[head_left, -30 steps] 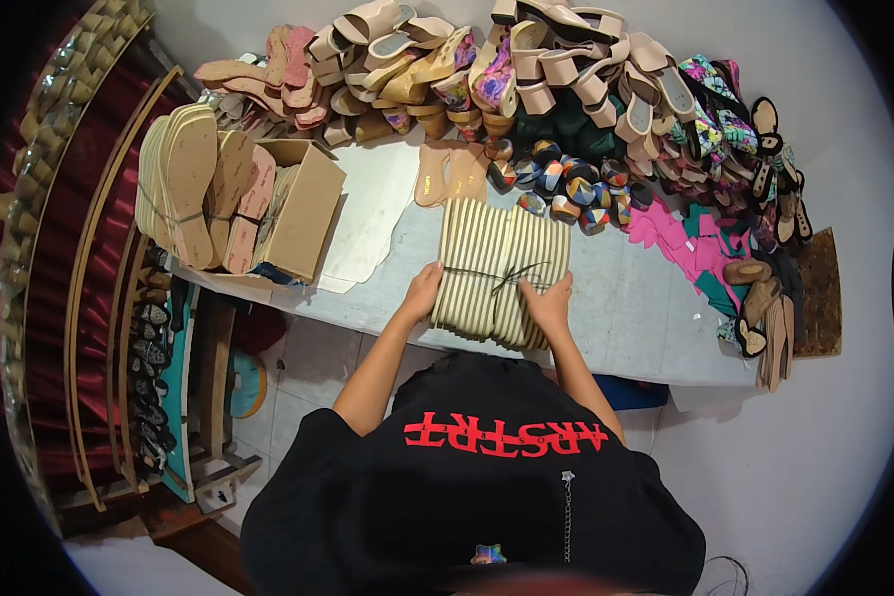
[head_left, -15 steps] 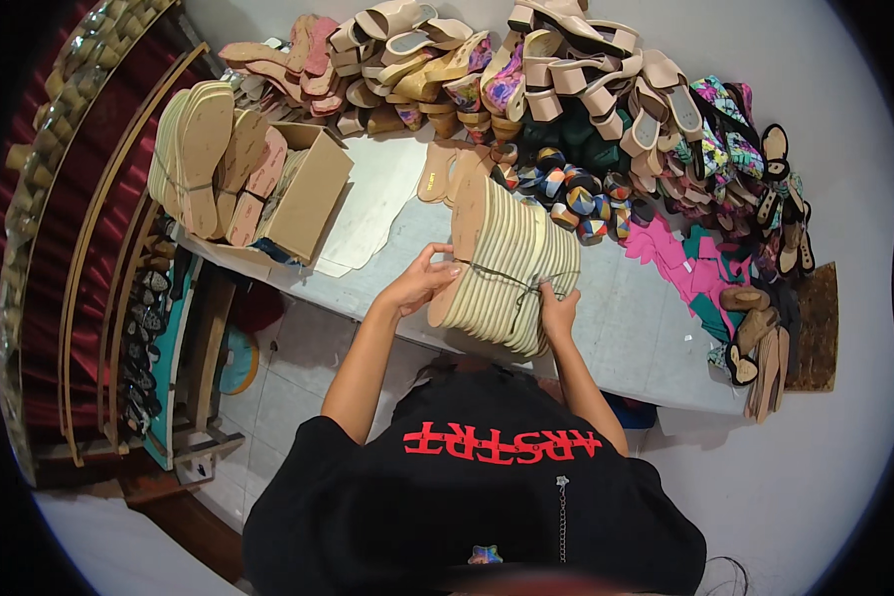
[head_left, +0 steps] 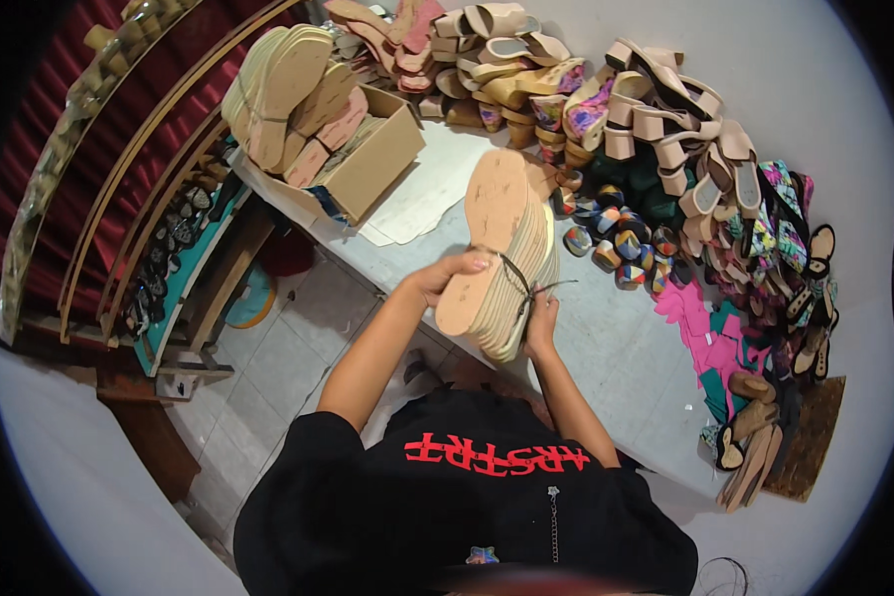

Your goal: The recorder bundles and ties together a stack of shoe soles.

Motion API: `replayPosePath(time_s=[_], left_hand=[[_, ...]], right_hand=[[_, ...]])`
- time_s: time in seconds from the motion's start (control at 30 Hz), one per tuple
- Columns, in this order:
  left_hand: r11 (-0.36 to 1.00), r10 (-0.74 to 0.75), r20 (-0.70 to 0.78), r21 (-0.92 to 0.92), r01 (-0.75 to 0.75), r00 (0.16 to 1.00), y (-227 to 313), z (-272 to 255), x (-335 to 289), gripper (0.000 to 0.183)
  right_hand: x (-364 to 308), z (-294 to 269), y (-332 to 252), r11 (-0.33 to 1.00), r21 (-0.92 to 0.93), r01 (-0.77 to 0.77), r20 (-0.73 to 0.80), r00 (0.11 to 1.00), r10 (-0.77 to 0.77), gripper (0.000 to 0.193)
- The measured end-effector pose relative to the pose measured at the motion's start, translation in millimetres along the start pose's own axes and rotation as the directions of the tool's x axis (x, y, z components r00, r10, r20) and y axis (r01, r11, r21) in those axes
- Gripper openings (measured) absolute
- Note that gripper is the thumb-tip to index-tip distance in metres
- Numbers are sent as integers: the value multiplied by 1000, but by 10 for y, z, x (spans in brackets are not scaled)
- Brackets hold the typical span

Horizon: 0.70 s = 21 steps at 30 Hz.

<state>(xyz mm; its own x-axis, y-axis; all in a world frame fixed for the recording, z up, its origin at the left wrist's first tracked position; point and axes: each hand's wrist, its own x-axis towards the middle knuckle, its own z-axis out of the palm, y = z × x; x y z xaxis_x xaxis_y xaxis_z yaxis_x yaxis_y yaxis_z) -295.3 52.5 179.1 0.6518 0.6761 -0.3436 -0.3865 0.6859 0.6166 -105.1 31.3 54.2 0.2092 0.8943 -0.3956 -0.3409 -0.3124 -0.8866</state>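
Note:
A thick bundle of shoe insoles point(head_left: 497, 209), tan on its front face and pale at the edges, is held tilted above the near side of the table. A dark cord point(head_left: 514, 266) runs around its middle. My left hand point(head_left: 449, 278) grips the bundle's left edge, its thumb lying across the front insole. At the opposite side, my right hand point(head_left: 541, 326) is closed by the cord, whose loose end sticks out past the fingers. The fingertips behind the bundle are partly hidden.
On the grey table point(head_left: 606, 348), a cardboard box point(head_left: 382, 164) of insoles stands left, beside white sheets point(head_left: 422, 194). Piled heeled sandals point(head_left: 656, 109), patterned heel pieces point(head_left: 631, 238) and pink cut pieces point(head_left: 695, 323) line the back and right. A shoe rack point(head_left: 184, 268) stands left.
The bundle has turned so its front insole faces up more, and its layers look pressed closer together. My left thumb now lies across that face. The view has swung left.

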Motion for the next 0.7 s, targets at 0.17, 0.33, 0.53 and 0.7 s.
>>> replayPosePath(time_s=[0.17, 0.33, 0.53, 0.7], left_hand=[[972, 168, -148, 191, -138, 975, 835, -24, -438, 60], [853, 337, -235, 485, -191, 912, 1980, -100, -938, 55], [595, 266, -177, 804, -17, 947, 3197, -189, -1382, 44], [460, 297, -151, 888, -3, 943, 3631, -432, -1571, 56]], right_hand=[[115, 931, -366, 983, 186, -1, 215, 976, -40, 67], [243, 2172, -782, 955, 295, -9, 378, 919, -108, 70], [479, 3412, -770, 893, 446, 60, 419, 868, -267, 80], [453, 3900, -779, 950, 292, 108, 290, 937, -196, 77]])
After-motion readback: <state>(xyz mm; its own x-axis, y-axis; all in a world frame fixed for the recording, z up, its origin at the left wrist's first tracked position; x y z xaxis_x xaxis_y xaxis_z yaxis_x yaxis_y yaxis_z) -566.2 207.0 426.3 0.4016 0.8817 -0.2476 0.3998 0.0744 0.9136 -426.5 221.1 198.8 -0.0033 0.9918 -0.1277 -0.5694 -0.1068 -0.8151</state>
